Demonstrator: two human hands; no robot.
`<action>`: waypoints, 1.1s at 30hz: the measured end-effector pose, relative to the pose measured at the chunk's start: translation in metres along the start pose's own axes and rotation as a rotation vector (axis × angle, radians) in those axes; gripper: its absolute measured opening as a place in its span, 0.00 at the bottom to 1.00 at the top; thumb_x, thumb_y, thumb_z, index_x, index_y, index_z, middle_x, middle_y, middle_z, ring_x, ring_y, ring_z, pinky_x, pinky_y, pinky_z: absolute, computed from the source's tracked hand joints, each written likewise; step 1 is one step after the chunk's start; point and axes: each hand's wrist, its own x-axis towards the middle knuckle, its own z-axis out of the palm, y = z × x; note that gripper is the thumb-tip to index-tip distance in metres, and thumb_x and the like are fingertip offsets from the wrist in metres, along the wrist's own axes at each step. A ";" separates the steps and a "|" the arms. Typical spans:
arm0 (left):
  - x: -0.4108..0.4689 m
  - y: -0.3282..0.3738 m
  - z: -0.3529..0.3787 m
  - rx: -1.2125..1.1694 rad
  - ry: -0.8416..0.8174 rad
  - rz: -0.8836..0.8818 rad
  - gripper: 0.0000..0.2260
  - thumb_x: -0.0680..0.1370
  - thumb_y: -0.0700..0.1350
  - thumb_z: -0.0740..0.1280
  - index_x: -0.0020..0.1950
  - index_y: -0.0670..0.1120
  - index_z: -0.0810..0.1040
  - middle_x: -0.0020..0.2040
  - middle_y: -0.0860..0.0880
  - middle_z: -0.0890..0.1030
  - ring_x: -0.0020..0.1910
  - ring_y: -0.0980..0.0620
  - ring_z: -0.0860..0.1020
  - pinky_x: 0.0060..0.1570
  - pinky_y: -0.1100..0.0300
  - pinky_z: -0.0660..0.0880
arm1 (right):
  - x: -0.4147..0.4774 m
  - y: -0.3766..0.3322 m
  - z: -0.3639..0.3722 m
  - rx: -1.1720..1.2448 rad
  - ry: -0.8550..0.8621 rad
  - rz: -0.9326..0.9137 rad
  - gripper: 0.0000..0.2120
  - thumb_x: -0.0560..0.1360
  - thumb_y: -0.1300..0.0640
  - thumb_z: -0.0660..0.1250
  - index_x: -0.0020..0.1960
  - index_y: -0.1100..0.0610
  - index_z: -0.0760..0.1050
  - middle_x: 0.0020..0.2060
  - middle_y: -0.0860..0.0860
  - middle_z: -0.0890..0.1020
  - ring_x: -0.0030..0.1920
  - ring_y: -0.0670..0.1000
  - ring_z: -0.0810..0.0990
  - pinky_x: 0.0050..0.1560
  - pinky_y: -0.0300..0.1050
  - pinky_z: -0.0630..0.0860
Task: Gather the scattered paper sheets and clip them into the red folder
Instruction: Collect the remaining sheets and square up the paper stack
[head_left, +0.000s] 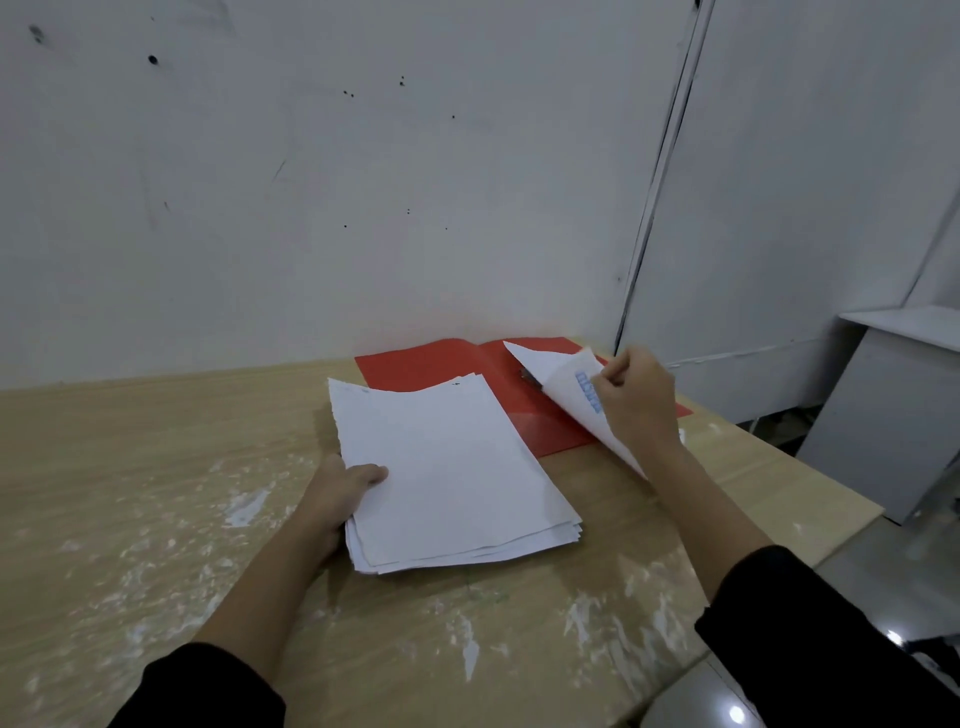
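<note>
Head: paper stack (447, 467), single sheet (563, 382), red folder (415, 364).

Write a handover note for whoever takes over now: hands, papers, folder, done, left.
Left hand grips the paper stack at its left edge, thumb on top; the stack lies on the table, far end overlapping the red folder.
Right hand pinches one sheet with blue print, lifted over the folder.
Folder lies open; its clip shows beside the sheet.
Done: sheets stacked.
Left: add the held sheet, clip all into the folder.
</note>
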 end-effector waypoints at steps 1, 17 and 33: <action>0.000 0.000 0.000 -0.007 0.000 0.002 0.12 0.77 0.37 0.65 0.61 0.40 0.74 0.48 0.46 0.81 0.44 0.47 0.81 0.33 0.58 0.73 | 0.003 -0.010 -0.005 0.036 0.007 -0.011 0.04 0.71 0.67 0.68 0.44 0.63 0.73 0.33 0.49 0.76 0.35 0.49 0.73 0.32 0.31 0.64; 0.002 0.007 -0.005 -0.471 -0.129 -0.032 0.28 0.81 0.62 0.49 0.52 0.45 0.81 0.54 0.33 0.78 0.43 0.45 0.82 0.46 0.50 0.76 | -0.083 -0.097 0.023 0.212 -0.637 -0.649 0.02 0.70 0.68 0.72 0.40 0.66 0.80 0.39 0.57 0.82 0.39 0.48 0.77 0.43 0.32 0.72; 0.007 0.003 -0.006 -0.408 -0.160 -0.038 0.30 0.75 0.71 0.52 0.61 0.52 0.79 0.57 0.46 0.83 0.56 0.43 0.81 0.62 0.44 0.73 | -0.110 -0.065 0.049 0.107 -0.652 -0.768 0.05 0.77 0.66 0.62 0.45 0.63 0.76 0.46 0.57 0.85 0.47 0.54 0.84 0.46 0.45 0.81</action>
